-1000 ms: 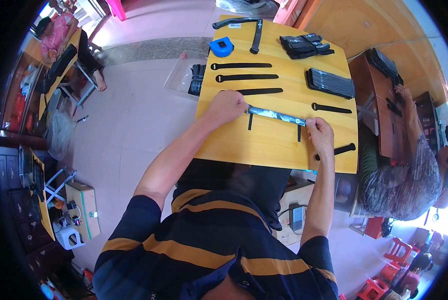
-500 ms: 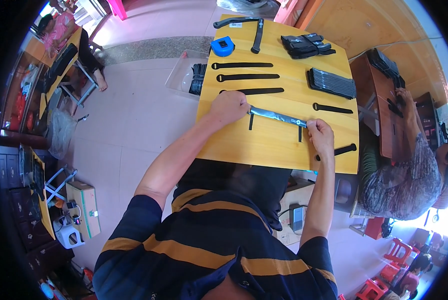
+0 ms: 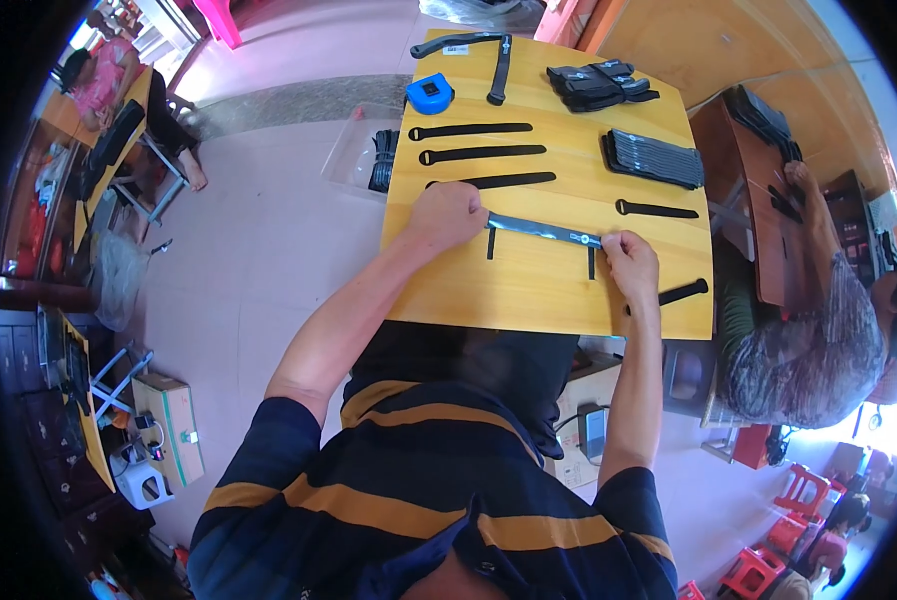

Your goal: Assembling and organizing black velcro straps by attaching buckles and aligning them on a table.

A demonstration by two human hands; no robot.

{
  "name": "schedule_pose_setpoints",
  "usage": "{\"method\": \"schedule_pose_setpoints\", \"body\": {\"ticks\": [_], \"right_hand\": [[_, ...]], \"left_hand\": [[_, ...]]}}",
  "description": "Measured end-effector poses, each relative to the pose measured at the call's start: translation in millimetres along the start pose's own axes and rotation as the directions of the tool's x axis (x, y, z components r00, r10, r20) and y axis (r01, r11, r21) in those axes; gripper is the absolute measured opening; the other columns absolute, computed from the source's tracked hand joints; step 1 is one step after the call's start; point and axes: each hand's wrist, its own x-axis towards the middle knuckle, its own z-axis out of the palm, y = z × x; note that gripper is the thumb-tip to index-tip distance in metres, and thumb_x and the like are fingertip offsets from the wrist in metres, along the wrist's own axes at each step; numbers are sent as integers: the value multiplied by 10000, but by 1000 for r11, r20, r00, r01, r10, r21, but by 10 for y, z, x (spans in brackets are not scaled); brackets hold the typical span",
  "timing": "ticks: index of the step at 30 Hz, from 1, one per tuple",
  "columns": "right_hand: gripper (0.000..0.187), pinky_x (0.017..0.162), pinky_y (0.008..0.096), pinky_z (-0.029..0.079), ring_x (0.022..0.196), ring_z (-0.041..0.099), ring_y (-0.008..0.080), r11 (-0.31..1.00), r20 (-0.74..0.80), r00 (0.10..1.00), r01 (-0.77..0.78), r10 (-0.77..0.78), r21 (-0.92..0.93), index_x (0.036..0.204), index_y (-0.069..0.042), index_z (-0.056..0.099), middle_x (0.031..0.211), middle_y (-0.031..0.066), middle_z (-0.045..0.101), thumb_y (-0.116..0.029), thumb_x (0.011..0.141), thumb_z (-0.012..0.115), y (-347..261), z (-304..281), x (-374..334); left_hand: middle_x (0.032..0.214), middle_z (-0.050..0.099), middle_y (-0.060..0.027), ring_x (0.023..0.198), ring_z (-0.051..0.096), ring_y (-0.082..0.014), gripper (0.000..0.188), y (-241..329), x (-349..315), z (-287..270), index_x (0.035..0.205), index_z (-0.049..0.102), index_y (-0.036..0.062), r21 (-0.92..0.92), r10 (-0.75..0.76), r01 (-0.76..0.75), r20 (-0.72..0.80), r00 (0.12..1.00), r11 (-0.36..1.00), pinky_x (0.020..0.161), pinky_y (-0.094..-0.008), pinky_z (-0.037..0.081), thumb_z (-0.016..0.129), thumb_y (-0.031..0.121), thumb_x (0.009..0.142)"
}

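Note:
On the yellow wooden table (image 3: 528, 295) a long grey-black strap (image 3: 543, 231) lies stretched flat between my hands. My left hand (image 3: 450, 213) is closed on its left end, and my right hand (image 3: 628, 261) pinches its right end. Two short black marks (image 3: 490, 243) on the table sit just below the strap. Three black straps (image 3: 473, 155) lie in a row beyond my left hand. Another black strap (image 3: 656, 209) lies beyond my right hand, and one more (image 3: 680, 293) to its right near the front edge.
A blue tape measure (image 3: 429, 93), a black bar (image 3: 498, 68), a pile of black straps (image 3: 598, 83) and a flat stack (image 3: 653, 157) sit farther back. A clear bin (image 3: 363, 155) stands left of the table. Another person (image 3: 818, 330) sits at the right, beside a brown desk.

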Motion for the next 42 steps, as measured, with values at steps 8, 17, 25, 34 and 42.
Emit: {"method": "schedule_pose_setpoints", "body": {"ticks": [8, 17, 25, 34, 42], "right_hand": [[349, 726, 415, 526, 772, 689, 331, 991, -59, 997, 40, -48, -130, 898, -56, 726, 802, 153, 713, -395, 922, 648, -131, 8, -70], [349, 738, 454, 528, 807, 686, 385, 973, -97, 992, 52, -75, -227, 888, -61, 719, 829, 183, 711, -399, 924, 639, -222, 23, -105], [355, 774, 472, 537, 851, 692, 402, 959, -109, 992, 25, -58, -283, 919, -72, 730, 867, 193, 722, -409, 931, 620, -248, 35, -96], [339, 764, 494, 539, 845, 691, 408, 947, -134, 988, 30, -77, -320, 913, -92, 732, 866, 190, 723, -413, 928, 624, -267, 57, -115], [326, 748, 517, 549, 847, 695, 420, 915, -174, 978, 35, -114, -403, 950, -112, 722, 846, 192, 720, -425, 934, 634, -258, 110, -139]], "left_hand": [[799, 724, -131, 795, 709, -337, 180, 23, -11, -10, 767, 718, 100, -19, -39, 39, 6, 999, 999, 741, -455, 567, 664, 266, 812], [792, 718, -158, 789, 706, -352, 184, 21, -36, -10, 748, 710, 86, -1, 19, -19, -33, 999, 1000, 736, -462, 569, 657, 253, 805], [787, 712, -181, 782, 705, -376, 207, 47, -51, -6, 748, 714, 69, 7, 0, 0, -53, 999, 1000, 741, -482, 571, 632, 250, 802], [785, 706, -199, 777, 701, -393, 215, 68, -50, -20, 749, 706, 46, 30, 23, -21, -47, 999, 999, 731, -494, 569, 627, 238, 806], [765, 695, -201, 754, 690, -400, 221, 41, -48, 33, 777, 676, 39, 128, 78, -68, -76, 994, 989, 716, -502, 557, 612, 241, 842]]}}
